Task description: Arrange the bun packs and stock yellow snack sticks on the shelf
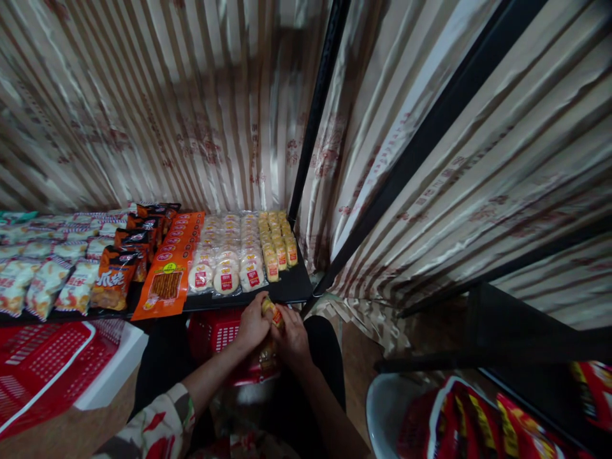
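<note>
Both of my hands meet in front of the black shelf's edge, closed around a small yellow-wrapped snack packet [271, 311]. My left hand [252, 325] grips it from the left, and my right hand [292, 336] holds its right side; the fingers cover part of it. Just beyond, on the shelf [297, 284], stand rows of similar yellow packets [278, 245]. Left of those lie rows of round white crackers [226, 271] in clear wrap. Under my hands, between my knees, is a red perforated basket [224, 333]; its contents are mostly hidden by my hands and arms.
Farther left on the shelf are a flat orange pack [167, 268], black-and-orange bags [113, 279] and white snack bags [79, 285]. Another red basket [57, 366] and a white box [115, 366] sit below. Black poles [406, 172] slant at right, above a pale tub [380, 408] near red bags [478, 424].
</note>
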Demonstrator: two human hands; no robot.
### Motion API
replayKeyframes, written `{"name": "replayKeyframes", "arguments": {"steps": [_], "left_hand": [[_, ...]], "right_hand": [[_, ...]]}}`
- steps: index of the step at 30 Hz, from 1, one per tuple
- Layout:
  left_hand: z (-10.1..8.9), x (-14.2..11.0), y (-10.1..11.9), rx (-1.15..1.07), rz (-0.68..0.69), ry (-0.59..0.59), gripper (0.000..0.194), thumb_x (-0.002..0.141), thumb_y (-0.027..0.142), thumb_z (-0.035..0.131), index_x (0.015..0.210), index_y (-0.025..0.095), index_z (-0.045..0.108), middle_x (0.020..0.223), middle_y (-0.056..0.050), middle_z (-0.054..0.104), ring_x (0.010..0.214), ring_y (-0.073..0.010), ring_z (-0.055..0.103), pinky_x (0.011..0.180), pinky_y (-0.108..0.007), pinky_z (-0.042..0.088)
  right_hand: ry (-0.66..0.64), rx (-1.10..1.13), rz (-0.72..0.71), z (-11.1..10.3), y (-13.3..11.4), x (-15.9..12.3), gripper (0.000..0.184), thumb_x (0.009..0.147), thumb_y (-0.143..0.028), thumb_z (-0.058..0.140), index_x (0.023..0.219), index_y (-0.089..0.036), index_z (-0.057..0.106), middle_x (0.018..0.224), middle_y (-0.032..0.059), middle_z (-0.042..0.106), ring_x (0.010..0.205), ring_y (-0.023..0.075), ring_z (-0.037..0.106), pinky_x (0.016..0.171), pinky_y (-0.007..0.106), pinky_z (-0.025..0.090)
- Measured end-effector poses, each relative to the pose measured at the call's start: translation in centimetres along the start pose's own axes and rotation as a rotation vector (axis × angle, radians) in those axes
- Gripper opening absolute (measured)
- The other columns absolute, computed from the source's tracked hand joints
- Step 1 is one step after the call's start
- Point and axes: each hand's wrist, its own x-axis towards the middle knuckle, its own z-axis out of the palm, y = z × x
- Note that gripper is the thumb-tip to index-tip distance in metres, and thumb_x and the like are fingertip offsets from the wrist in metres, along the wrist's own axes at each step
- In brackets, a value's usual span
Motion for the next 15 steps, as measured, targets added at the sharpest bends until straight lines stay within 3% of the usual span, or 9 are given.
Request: {"name": "replayKeyframes", "arguments": {"steps": [8, 15], "left_hand": [[0.8, 1.5, 1.6, -0.126, 0.021, 0.056, 0.037, 0.077, 0.022, 0.051, 0.112, 0.013, 0.051, 0.091, -0.007, 0.062, 0.078, -0.0148, 0.060, 0.078, -0.029, 0.048], [1.3, 2.3, 2.9, -0.201, 0.086, 0.115, 0.026, 0.074, 0.007, 0.046, 0.096, 0.016, 0.056, 0.095, -0.006, 0.062, 0.085, -0.0131, 0.059, 0.085, -0.029, 0.047]], "right_hand": [[0.093, 0.053, 0.154, -0.7, 0.2, 1.9, 0.038, 0.081, -0.030, 0.049, 0.115, -0.015, 0.054, 0.106, 0.0123, 0.061, 0.100, 0.0232, 0.055, 0.090, 0.037, 0.045], [0.132, 0.104, 0.289, -1.1, 0.5, 4.1, 0.042, 0.080, -0.035, 0.049, 0.115, -0.012, 0.053, 0.105, 0.0138, 0.061, 0.093, 0.0229, 0.058, 0.084, 0.036, 0.047]]}}
